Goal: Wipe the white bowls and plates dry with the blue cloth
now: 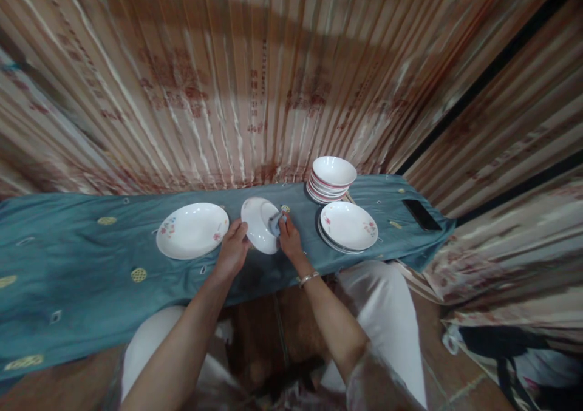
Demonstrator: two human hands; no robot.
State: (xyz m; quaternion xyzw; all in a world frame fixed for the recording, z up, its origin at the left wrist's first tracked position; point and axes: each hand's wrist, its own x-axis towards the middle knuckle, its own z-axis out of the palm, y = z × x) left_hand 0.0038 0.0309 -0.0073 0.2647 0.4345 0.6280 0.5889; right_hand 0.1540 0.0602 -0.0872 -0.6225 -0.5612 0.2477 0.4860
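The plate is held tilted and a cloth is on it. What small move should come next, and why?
Probably a short wipe of the cloth across the tilted plate. The right hand presses the cloth on the plate's right part, while the left hand steadies its left rim; the plate's face left of the cloth lies bare.

A stack of bowls (331, 179) stands on the teal cloth (82, 259). A black phone (421, 214) lies at its right end. Striped curtain (228, 77) hangs behind.

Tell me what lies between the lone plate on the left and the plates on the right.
In the head view, a tilted plate held by both hands, left hand and right hand.
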